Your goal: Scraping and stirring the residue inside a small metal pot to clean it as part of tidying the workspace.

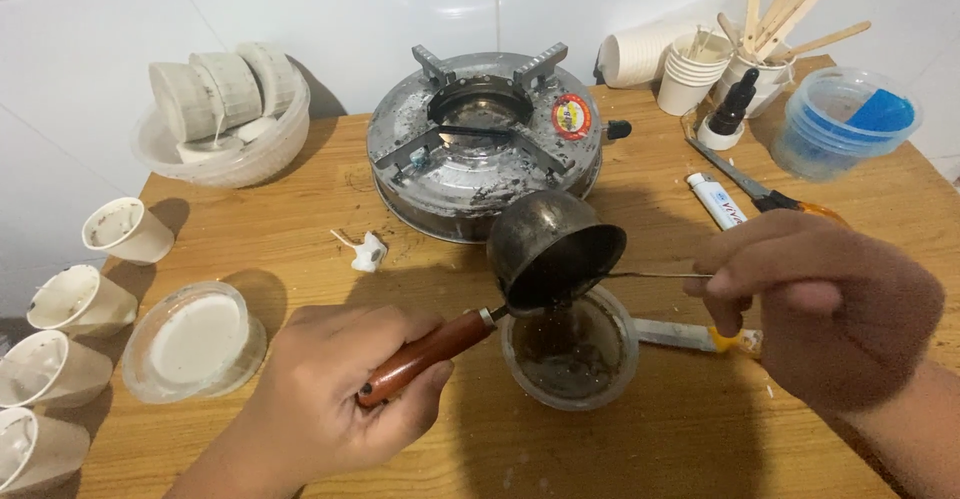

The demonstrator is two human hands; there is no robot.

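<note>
Pot [553, 247], small, dark metal, tipped forward over a clear plastic cup [570, 351] that stands on the wooden surface [300, 259]; dark liquid runs from the pot's lip into the cup. Left hand [335, 399] clenched round the pot's reddish wooden handle [425, 354], low centre of frame. Right hand [815, 304] pinches a thin metal rod [650, 275], fingers closed on it; rod's far end reaches the pot's mouth, and whether it touches the liquid is hard to tell. Cup sits just in front of a round metal stove [485, 144], burner unlit as far as the view shows. Knife with yellow on the handle [690, 336] lies beside the cup, partly under the right hand. White lighter [716, 200] and scissors [750, 187] lie right of the stove. Back right: stack of paper cups [690, 77], cup of wooden sticks [775, 29], dark dropper bottle [730, 109], blue-tinted plastic tub [845, 124]. Back left: clear bowl [225, 154] holding white round blocks. Left edge: row of used paper cups [80, 304], and near them a lidded clear cup with white solid inside [197, 339]. Small white scrap [368, 252] lies on the surface in front of the stove.
</note>
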